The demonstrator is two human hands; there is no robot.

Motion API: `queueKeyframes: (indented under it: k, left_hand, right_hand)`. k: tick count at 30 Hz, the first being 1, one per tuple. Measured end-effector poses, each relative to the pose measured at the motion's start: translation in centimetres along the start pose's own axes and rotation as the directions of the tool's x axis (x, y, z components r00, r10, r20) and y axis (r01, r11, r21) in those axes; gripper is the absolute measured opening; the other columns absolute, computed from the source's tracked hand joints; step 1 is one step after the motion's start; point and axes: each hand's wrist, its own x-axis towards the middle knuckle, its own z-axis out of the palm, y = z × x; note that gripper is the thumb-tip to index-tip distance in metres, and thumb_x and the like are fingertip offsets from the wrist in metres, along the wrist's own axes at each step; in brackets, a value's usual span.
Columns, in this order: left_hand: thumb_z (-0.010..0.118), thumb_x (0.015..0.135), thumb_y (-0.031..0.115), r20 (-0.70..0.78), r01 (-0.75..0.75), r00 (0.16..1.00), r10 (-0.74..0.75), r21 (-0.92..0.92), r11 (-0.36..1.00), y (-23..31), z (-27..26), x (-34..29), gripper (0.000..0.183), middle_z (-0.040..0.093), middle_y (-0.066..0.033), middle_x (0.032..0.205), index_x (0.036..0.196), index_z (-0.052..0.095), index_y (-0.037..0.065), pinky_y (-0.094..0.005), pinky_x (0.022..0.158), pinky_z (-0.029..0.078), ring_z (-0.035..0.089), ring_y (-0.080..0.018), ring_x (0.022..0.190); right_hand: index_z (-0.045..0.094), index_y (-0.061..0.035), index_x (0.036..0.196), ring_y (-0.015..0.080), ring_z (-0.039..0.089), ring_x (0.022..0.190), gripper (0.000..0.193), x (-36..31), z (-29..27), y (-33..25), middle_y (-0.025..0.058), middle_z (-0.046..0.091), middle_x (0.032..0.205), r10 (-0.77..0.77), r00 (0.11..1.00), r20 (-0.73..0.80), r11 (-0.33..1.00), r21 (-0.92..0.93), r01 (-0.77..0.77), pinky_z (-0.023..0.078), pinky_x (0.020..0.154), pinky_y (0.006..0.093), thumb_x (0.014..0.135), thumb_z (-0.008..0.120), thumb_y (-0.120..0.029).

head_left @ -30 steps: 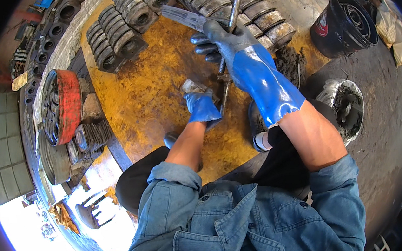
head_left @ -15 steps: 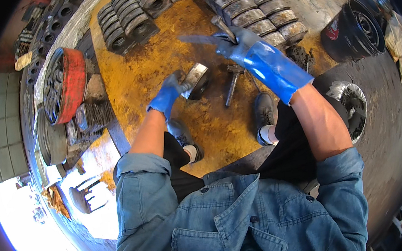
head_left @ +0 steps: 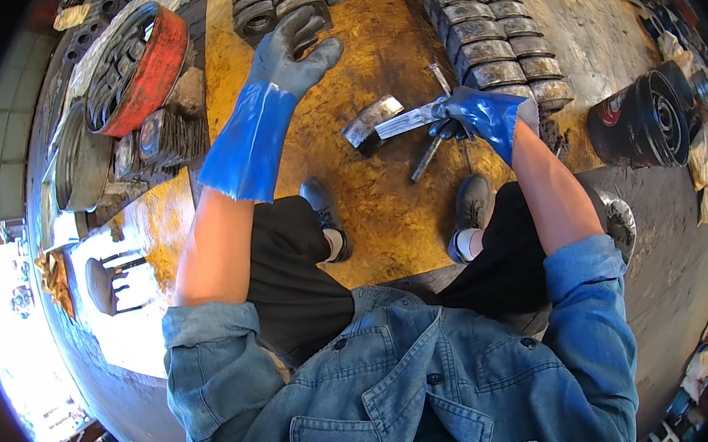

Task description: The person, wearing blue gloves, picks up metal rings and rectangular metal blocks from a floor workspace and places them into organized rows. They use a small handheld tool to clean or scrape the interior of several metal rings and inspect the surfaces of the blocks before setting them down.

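Note:
My right hand [head_left: 467, 115], in a blue glove, is closed round a flat, silvery metal blade [head_left: 404, 121] that points left. A thin rod-like tool [head_left: 441, 79] juts up past its fingers; whether the hand grips it too I cannot tell. The blade's tip reaches a short metal ring [head_left: 372, 121] on the yellow floor. Under the hand a hammer handle [head_left: 425, 161] slants down, its head hidden. My left hand [head_left: 296, 46], in a grey-and-blue glove, is raised with thumb and fingers apart. Nothing is in it. It is nearest to the stacked dark metal rings [head_left: 255, 17].
Long rows of metal rings [head_left: 477, 34] stand at the back right. A red-rimmed drum [head_left: 160, 65] holding parts is at the left, above stacked plates [head_left: 167, 137]. At the right are a black bucket [head_left: 622, 123] and a silvery pan [head_left: 620, 225]. My shoes [head_left: 473, 201] flank the work area.
My left hand has let go of the metal ring and moved up and away, opening. My right hand has come down with the blade, toward the ring and over the hammer. The view has shifted.

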Motion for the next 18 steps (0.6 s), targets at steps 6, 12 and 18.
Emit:
queueKeyframes:
  k: [6,12,18]
  left_hand:
    - [0.076,0.083,0.025,-0.088,-0.016,0.996,0.025,0.102,0.995,2.3,-1.6,-1.7,0.073,0.055,-0.0194,0.136,0.142,0.042,0.0,-0.037,0.102,0.05,0.054,-0.031,0.126]
    - [0.056,0.096,0.016,-0.087,0.152,0.915,-0.394,-0.83,0.537,-0.5,-2.9,0.0,0.033,0.06,-0.012,0.108,0.127,0.053,0.004,-0.0359,0.077,0.05,0.055,-0.024,0.095]
    - [0.058,0.095,0.015,0.031,0.075,0.899,-0.437,-0.994,0.082,1.3,-3.5,0.5,0.011,0.058,-0.009,0.088,0.099,0.06,0.004,-0.0349,0.068,0.049,0.055,-0.0206,0.081]
  right_hand:
    - [0.069,-0.0018,0.103,0.0099,0.064,0.065,0.031,1.9,2.3,-0.6,0.0083,0.073,0.087,0.028,0.999,0.031,1.0,-0.003,-0.028,0.045,0.053,0.0227,0.094,0.059,-0.03]
    - [0.07,-0.0026,0.096,0.0088,0.062,0.061,0.036,2.6,4.6,-2.1,0.0058,0.072,0.081,0.065,0.996,0.053,0.983,-0.176,-0.055,0.043,0.049,0.0212,0.093,0.062,-0.037]
    - [0.071,-0.0037,0.096,0.0086,0.059,0.055,0.035,0.5,1.5,-3.6,0.0049,0.07,0.076,0.083,0.991,-0.101,0.947,-0.303,-0.11,0.039,0.044,0.0216,0.089,0.07,-0.038]
